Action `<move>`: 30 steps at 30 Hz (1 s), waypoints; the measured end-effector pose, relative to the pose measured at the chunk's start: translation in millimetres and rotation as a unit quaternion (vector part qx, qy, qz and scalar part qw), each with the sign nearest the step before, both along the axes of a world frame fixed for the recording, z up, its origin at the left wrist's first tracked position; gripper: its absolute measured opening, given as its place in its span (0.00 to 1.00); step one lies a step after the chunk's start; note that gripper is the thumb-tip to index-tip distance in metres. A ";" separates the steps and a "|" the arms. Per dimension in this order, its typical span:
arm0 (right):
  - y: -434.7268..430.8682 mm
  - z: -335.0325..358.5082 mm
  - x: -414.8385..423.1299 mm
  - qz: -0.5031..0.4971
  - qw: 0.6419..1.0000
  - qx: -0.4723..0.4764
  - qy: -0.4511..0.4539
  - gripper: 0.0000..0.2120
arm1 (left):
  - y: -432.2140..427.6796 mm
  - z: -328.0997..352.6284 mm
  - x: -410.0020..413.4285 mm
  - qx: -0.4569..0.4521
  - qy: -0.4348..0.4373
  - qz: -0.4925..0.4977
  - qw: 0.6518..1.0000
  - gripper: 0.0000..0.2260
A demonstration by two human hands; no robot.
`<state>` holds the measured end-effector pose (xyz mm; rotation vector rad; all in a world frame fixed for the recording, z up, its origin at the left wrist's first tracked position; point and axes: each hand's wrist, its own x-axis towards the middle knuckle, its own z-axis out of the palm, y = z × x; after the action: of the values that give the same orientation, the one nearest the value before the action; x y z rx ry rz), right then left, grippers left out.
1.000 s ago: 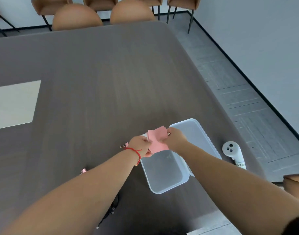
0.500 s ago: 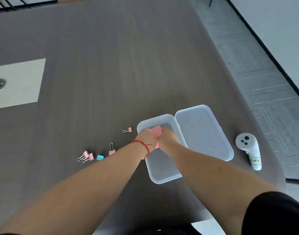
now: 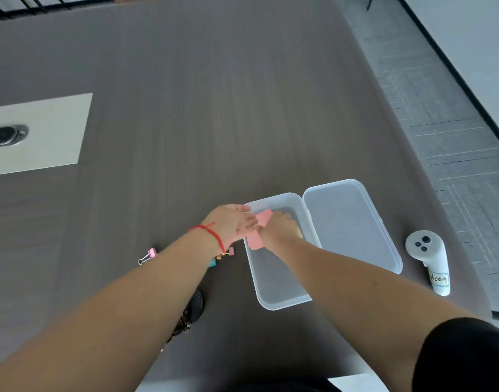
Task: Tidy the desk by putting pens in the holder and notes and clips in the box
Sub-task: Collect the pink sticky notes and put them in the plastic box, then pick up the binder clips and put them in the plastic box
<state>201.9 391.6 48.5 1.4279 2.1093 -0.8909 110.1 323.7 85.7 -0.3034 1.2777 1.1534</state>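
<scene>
I saw my right hand [image 3: 282, 229] down inside the clear box [image 3: 276, 290], fingers curled on the pink notes [image 3: 259, 230]. The notes sat in the far end of the box, by its left wall. My left hand [image 3: 232, 224] was just beside the box's left rim, fingers spread flat and touching the notes, holding nothing that I could see. It had a red string [image 3: 211, 233] on the wrist. The box lid [image 3: 353, 222] lay flipped open to the right, touching the box. A pink clip [image 3: 147, 256] lay on the gray surface [image 3: 214, 108] left of my left arm. More clips [image 3: 229, 251] peeked out under my left wrist, near the box. A white controller [image 3: 429, 261] lay right of the lid, near the edge of the surface
</scene>
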 end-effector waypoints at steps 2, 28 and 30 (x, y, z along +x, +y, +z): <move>8.0 12.3 -3.9 0.051 0.998 0.026 -0.037 0.20 | -8.0 8.6 -31.2 -0.004 0.111 0.065 0.992 0.15; -66.3 -37.8 -104.3 0.449 0.866 0.148 -0.166 0.57 | -173.4 -87.3 -94.6 -0.207 0.570 -0.500 0.619 0.39; -73.5 -40.3 -103.0 0.434 0.883 0.106 -0.147 0.54 | -172.7 -91.8 -90.9 -0.190 0.580 -0.498 0.616 0.36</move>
<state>98.9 318.2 8.2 0.4969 2.2844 -0.0815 19.3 151.0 -6.0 0.9795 2.3401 -0.0989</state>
